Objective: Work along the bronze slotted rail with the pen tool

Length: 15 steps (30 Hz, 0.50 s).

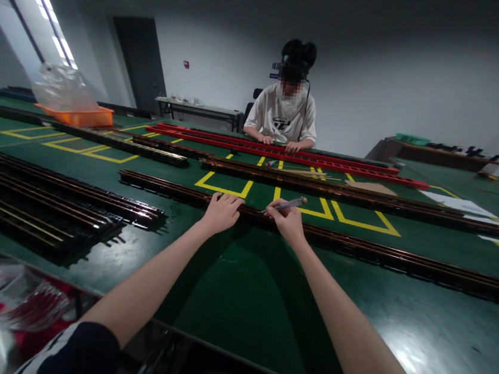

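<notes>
A long dark rail with copper-coloured strips (381, 250) runs across the green table in front of me. My left hand (223, 213) lies over it, fingers bent across its top and pressed against it. Just to the right, my right hand (288, 222) is closed in a pen grip around a slim pen-like tool (291, 203) with a greyish shaft and an orange-brown end. The tool slants, its thin tip down at the rail between my hands. Whether the tip touches the rail is too small to tell.
Several similar rails (48, 212) lie at the left, and another rail (343, 192) lies beyond mine. Across the table a person (283, 110) has both hands at a red rail (324, 161). An orange bin (80, 115) holds a clear plastic bag. White paper sheets (459, 203) lie right.
</notes>
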Each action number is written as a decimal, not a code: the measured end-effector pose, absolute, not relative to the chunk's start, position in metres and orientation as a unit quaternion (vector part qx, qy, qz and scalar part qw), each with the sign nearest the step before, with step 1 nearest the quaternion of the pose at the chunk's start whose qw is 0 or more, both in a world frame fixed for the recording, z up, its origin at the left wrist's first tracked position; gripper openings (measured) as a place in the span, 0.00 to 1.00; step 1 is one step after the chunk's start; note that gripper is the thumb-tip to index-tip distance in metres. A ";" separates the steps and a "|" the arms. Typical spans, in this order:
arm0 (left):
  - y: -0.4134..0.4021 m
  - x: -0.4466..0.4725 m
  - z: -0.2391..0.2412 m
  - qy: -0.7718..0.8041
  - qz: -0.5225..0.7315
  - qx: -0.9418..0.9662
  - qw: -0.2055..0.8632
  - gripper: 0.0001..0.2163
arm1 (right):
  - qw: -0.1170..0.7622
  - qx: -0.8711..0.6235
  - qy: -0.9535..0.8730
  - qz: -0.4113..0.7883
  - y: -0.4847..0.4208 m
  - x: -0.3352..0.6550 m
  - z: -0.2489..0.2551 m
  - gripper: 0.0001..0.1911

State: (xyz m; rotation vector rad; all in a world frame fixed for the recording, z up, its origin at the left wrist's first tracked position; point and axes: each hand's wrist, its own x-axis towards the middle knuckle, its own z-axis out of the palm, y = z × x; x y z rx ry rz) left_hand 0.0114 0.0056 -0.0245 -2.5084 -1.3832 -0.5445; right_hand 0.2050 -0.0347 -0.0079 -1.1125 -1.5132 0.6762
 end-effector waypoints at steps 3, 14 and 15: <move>0.006 0.011 -0.025 -0.472 -0.186 -0.853 0.119 0.16 | 0.542 -0.472 -0.637 0.278 -0.033 0.205 -0.009 0.04; 0.007 0.010 -0.026 -0.474 -0.187 -0.853 0.117 0.18 | 0.563 -0.474 -0.625 0.261 -0.030 0.208 -0.013 0.06; 0.007 0.009 -0.026 -0.474 -0.186 -0.853 0.116 0.18 | 0.563 -0.476 -0.624 0.259 -0.031 0.208 -0.013 0.06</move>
